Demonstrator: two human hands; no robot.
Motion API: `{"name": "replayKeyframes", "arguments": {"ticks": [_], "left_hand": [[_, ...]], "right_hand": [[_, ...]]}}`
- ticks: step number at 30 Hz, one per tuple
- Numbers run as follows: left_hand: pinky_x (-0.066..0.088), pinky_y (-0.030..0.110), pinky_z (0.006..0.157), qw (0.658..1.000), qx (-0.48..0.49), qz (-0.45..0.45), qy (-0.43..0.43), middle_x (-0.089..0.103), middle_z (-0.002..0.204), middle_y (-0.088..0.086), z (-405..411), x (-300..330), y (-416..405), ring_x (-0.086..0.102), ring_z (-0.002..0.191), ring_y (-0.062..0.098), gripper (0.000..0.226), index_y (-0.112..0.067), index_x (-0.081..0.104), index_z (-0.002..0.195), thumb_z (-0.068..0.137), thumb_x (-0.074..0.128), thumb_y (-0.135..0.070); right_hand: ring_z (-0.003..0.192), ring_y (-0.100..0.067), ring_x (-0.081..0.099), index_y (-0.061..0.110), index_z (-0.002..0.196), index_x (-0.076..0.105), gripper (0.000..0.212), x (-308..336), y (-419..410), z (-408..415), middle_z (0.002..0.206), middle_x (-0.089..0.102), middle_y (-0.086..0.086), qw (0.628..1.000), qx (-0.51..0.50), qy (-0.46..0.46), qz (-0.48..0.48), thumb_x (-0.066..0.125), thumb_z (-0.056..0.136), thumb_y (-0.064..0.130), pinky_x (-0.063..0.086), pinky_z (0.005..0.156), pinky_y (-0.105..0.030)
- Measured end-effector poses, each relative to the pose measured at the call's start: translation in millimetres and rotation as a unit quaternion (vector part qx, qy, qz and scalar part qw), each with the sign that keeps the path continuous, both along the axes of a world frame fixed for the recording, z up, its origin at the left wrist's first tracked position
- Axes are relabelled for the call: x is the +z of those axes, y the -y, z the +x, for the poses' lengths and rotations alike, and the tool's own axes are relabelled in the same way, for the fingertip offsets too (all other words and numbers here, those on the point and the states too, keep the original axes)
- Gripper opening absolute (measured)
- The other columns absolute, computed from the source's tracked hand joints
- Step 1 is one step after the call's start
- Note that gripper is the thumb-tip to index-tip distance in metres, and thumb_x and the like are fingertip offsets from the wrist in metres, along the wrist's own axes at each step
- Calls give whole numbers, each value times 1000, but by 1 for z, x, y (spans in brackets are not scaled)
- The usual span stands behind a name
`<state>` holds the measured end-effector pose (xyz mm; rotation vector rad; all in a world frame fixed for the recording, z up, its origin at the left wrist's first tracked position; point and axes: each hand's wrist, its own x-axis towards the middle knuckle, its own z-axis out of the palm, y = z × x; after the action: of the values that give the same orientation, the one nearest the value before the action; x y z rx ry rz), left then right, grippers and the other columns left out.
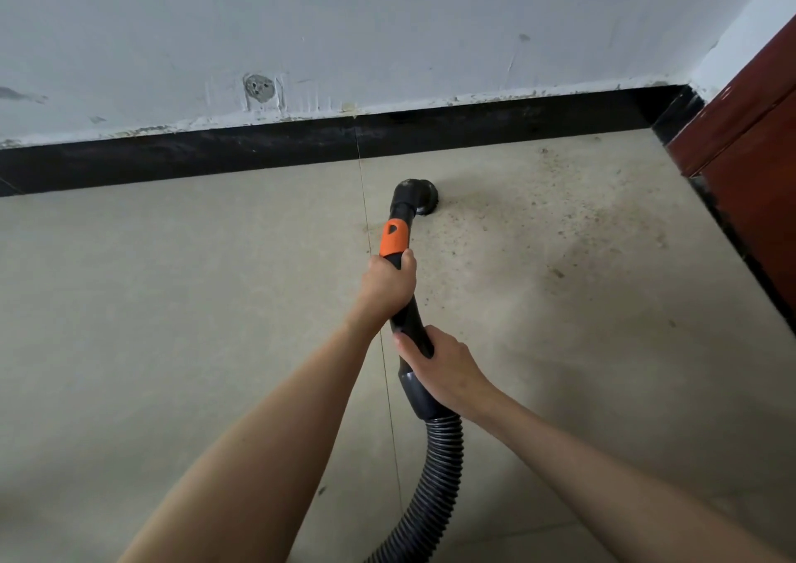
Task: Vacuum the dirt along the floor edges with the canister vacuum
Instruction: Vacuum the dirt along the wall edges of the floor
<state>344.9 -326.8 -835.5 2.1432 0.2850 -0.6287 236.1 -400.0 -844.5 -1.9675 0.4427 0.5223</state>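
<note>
1. Our left hand (387, 280) curls round the black curved plastic vacuum wand (407, 304), just below its orange collar (394, 239).
2. Our right hand (443, 368) grips the same wand lower down, just above the black ribbed hose (435, 467).
3. Both forearms reach forward, the left one further out.
4. The black round nozzle (420, 196) sits on the beige tiled floor (172, 304), at the edge of scattered brown dirt (538, 226), near the black skirting board (258, 149).

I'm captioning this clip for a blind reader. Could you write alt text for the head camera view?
Two bare hands, left hand ahead of right hand, grip a black and orange vacuum wand, its nozzle on a beige tiled floor beside scattered dirt. A black baseboard runs along the wall.
</note>
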Motion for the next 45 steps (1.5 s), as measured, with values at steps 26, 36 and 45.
{"name": "replayKeyframes", "arguments": {"ticks": [26,36,45], "left_hand": [[37,27,56,995,-85,-42,-30,55,87,12,25,-16,104,56,72,22,55,3,46,122,95,40,-45],[50,32,72,995,24,-94,-14,49,75,3,56,13,41,51,70,19,23,-17,43,75,92,47,-31],[44,34,70,993,54,-107,-21,51,83,12,26,15,-23,53,77,25,24,-13,46,75,92,49,-29]], "right_hand": [[72,-18,57,18,76,47,39,-16,78,15,74,58,0,990,-121,14,-75,44,96,51,43,63,-30],[77,-22,59,15,77,53,40,9,43,59,82,61,-5,999,-27,30,31,46,97,49,46,71,-32],[80,-16,58,12,91,56,37,15,-9,32,89,61,-2,994,36,-13,98,47,97,48,46,73,-27]]}}
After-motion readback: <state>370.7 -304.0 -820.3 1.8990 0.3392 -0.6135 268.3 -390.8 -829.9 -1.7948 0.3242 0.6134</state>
